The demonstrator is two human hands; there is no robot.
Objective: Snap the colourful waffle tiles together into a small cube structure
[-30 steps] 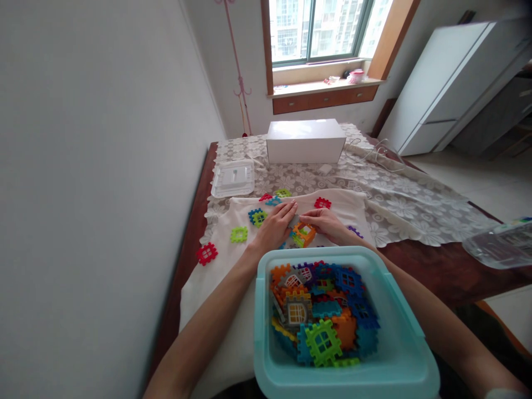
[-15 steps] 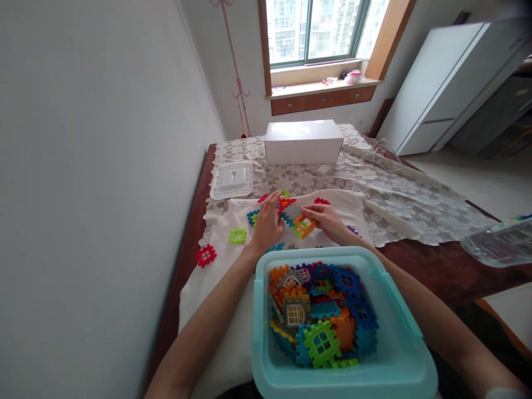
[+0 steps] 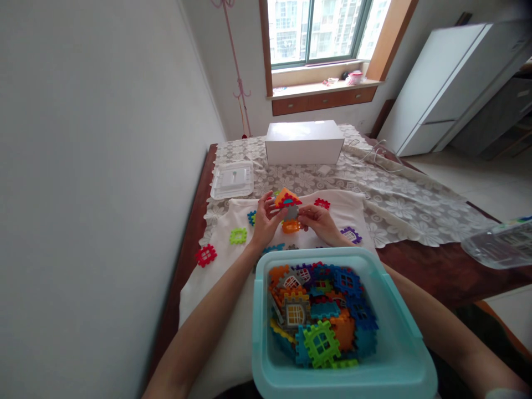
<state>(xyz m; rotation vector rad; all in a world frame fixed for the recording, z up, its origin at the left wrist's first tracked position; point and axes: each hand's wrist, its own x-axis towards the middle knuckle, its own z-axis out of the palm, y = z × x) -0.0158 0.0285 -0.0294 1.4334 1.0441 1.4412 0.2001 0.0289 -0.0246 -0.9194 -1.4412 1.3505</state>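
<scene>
A small house of interlocking plastic panels stands upright between my hands, with an orange and red sloped top, a grey wall and an orange window panel low at the front. My left hand is curled round its left side, thumb against the grey wall. On the right, the fingers of my right hand pinch the house's edge near the grey and orange panels. Close by on the white cloth lie a green window panel, a purple panel, a red panel and a blue panel.
A turquoise bin full of loose panels stands right in front of me. Farther left lies another red panel. Behind the cloth are a clear plastic lid and a white box. A wall runs along the left.
The house has turned and tipped upright, so its orange top now shows and the orange window panel sits lower, facing me. My left fingers have opened out round it; my right hand stays at its right.
</scene>
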